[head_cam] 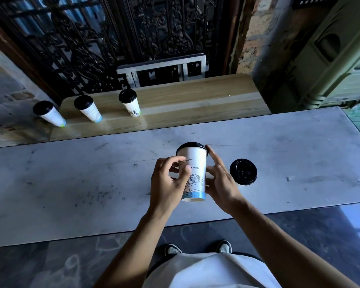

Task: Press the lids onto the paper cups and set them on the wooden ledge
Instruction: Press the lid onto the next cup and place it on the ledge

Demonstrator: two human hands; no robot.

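A white paper cup with a bridge drawing and a blue base is held above the grey counter, tilted away from me, with a black lid on its rim. My left hand grips the cup's left side with curled fingers. My right hand holds the right side, its index finger stretched up to the lid's edge. A loose black lid lies on the counter just right of my right hand. Three lidded cups stand on the wooden ledge.
Behind the ledge rises a dark ornate metal grille with a small metal frame at its foot. A brick wall and a green structure stand at the right. My shoes show on the floor below the counter's near edge.
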